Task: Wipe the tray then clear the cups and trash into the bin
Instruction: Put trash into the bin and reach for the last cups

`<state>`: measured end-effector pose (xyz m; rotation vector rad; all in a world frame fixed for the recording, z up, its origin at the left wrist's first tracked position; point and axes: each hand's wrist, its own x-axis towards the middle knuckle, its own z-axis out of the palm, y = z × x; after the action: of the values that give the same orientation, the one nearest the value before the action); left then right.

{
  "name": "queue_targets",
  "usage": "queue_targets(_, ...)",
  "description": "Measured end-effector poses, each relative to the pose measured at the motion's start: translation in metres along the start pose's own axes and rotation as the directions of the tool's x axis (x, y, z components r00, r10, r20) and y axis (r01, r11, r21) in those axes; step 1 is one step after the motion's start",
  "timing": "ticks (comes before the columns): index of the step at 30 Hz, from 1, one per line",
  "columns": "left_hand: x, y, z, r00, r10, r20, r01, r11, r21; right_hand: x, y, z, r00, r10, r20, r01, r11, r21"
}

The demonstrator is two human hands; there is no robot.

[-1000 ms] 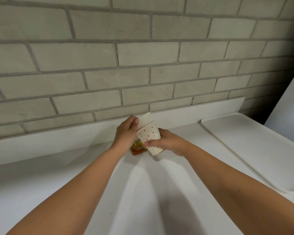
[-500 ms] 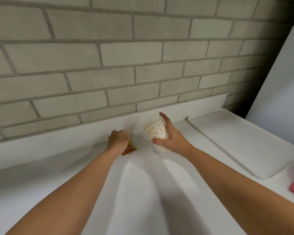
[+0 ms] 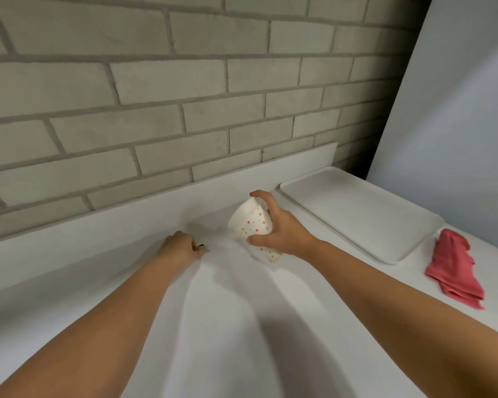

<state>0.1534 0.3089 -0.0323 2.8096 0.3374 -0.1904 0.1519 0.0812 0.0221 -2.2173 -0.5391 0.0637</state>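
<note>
Left of the tray [image 3: 357, 214], the right hand [image 3: 282, 228] is gripping the dotted cup [image 3: 252, 225] while the left hand [image 3: 180, 248], now off it, is curling round the wrapper [image 3: 201, 245] for disposal.

A white bench [image 3: 227, 326] runs along a wall of pale grey bricks [image 3: 184, 81]. A low white ledge [image 3: 98, 225] stands where the two meet. At the right, a plain white panel [image 3: 457, 110] rises beside the bench's end.
</note>
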Motion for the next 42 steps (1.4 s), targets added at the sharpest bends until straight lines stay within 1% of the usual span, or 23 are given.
queue_targets(3, -0.015, 0.019, 0.006, 0.998, 0.065, 0.022, -0.063, 0.994, -0.084, -0.013, 0.0, -0.007, 0.999, 0.038, -0.033, -0.039, 0.999, -0.004)
queue_targets(5, -0.023, 0.034, 0.01, 0.993, 0.102, 0.063, -0.095, 0.989, -0.114, -0.025, -0.001, -0.016, 0.995, 0.051, -0.089, -0.054, 0.998, -0.037)
queue_targets(8, -0.034, 0.06, 0.014, 0.982, 0.167, 0.093, -0.142, 0.963, -0.231, -0.044, 0.0, -0.036, 0.988, 0.061, -0.14, -0.075, 0.993, -0.095)
queue_targets(9, -0.038, 0.07, 0.014, 0.978, 0.199, 0.065, -0.177, 0.952, -0.251, -0.051, 0.001, -0.044, 0.988, 0.072, -0.135, -0.09, 0.987, -0.132)
queue_targets(12, -0.059, 0.103, 0.01, 0.958, 0.287, -0.023, -0.285, 0.93, -0.233, -0.077, 0.002, -0.07, 0.987, 0.125, -0.103, -0.149, 0.952, -0.266)
queue_targets(16, -0.098, 0.152, 0.007, 0.904, 0.423, -0.055, -0.421, 0.864, -0.276, -0.116, 0.002, -0.107, 0.973, 0.201, -0.115, -0.231, 0.881, -0.413)
queue_targets(19, -0.131, 0.191, 0.008, 0.857, 0.512, -0.048, -0.502, 0.811, -0.3, -0.149, 0.006, -0.133, 0.969, 0.222, -0.113, -0.248, 0.834, -0.493)
queue_targets(22, -0.16, 0.228, 0.011, 0.821, 0.569, -0.049, -0.555, 0.775, -0.303, -0.182, 0.01, -0.161, 0.966, 0.226, -0.126, -0.259, 0.815, -0.518)
queue_targets(25, -0.194, 0.268, 0.023, 0.797, 0.603, -0.039, -0.582, 0.749, -0.318, -0.222, 0.019, -0.192, 0.948, 0.272, -0.164, -0.317, 0.793, -0.52)
queue_targets(32, -0.279, 0.354, 0.084, 0.694, 0.719, 0.024, -0.658, 0.648, -0.383, -0.332, 0.064, -0.25, 0.863, 0.423, -0.276, -0.505, 0.72, -0.477)
queue_targets(35, -0.306, 0.373, 0.12, 0.681, 0.728, 0.081, -0.672, 0.665, -0.326, -0.367, 0.086, -0.259, 0.827, 0.49, -0.274, -0.562, 0.705, -0.433)
queue_targets(38, -0.332, 0.379, 0.166, 0.668, 0.728, 0.156, -0.673, 0.68, -0.292, -0.394, 0.112, -0.252, 0.815, 0.539, -0.212, -0.573, 0.7, -0.426)
queue_targets(40, -0.341, 0.373, 0.202, 0.682, 0.691, 0.239, -0.638, 0.722, -0.267, -0.407, 0.13, -0.239, 0.798, 0.582, -0.158, -0.586, 0.687, -0.43)
queue_targets(42, -0.341, 0.364, 0.232, 0.72, 0.613, 0.326, -0.564, 0.79, -0.242, -0.418, 0.149, -0.221, 0.772, 0.628, -0.102, -0.607, 0.68, -0.411)
